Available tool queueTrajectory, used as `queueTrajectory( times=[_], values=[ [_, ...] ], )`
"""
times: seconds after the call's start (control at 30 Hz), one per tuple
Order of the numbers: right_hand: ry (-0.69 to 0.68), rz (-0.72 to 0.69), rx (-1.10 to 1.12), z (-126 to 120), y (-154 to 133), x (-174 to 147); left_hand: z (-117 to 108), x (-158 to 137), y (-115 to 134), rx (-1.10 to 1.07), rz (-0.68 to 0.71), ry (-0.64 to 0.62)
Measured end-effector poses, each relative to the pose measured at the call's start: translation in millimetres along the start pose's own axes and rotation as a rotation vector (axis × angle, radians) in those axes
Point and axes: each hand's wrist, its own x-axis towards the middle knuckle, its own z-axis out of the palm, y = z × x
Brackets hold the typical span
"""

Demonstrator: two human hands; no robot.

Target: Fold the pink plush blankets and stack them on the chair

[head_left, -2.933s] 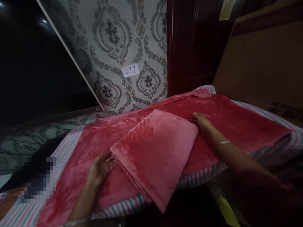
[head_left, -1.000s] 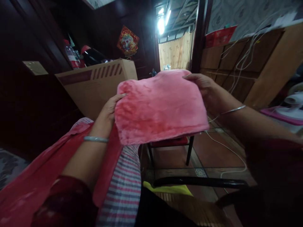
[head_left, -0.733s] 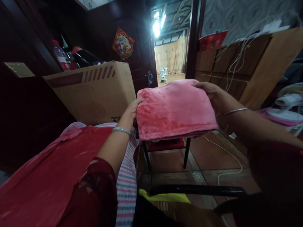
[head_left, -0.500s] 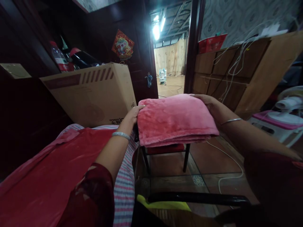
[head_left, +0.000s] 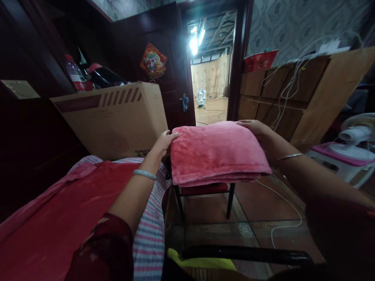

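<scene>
A folded pink fleece cloth (head_left: 215,154) sits flat over a red-seated stool (head_left: 205,189) with dark metal legs. My left hand (head_left: 163,143) grips the cloth's left edge, thumb on top. My right hand (head_left: 257,130) holds its far right corner, fingers over the top. Both wrists wear thin bangles. A red fleece blanket (head_left: 67,210) lies spread over a striped sheet (head_left: 149,238) at the lower left.
A large cardboard box (head_left: 111,117) stands behind the bed, with bottles (head_left: 74,74) on top. An open doorway (head_left: 209,84) lies straight ahead, a wooden cabinet (head_left: 295,93) with white cables to the right, a fan (head_left: 356,134) at far right. A black bar (head_left: 246,254) crosses the foreground.
I lifted the folded cloth off the red blanket, turned right with it and lowered it from chest height down onto the stool. Both hands stay on its edges.
</scene>
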Motion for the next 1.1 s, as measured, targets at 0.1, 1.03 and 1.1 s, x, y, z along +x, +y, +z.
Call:
queueTrajectory(
  times=[0.1,1.03,1.1],
  values=[
    [0.036,-0.011,-0.241,-5,-7,10,2,-5,10,0.19,0.208,0.042],
    [-0.374,-0.714,-0.759,59,-30,-29,71,-65,5,1.38,0.664,-0.282],
    [-0.367,-0.68,-0.73,59,-28,-28,74,-68,2,1.388,0.7,-0.289]
  ],
)
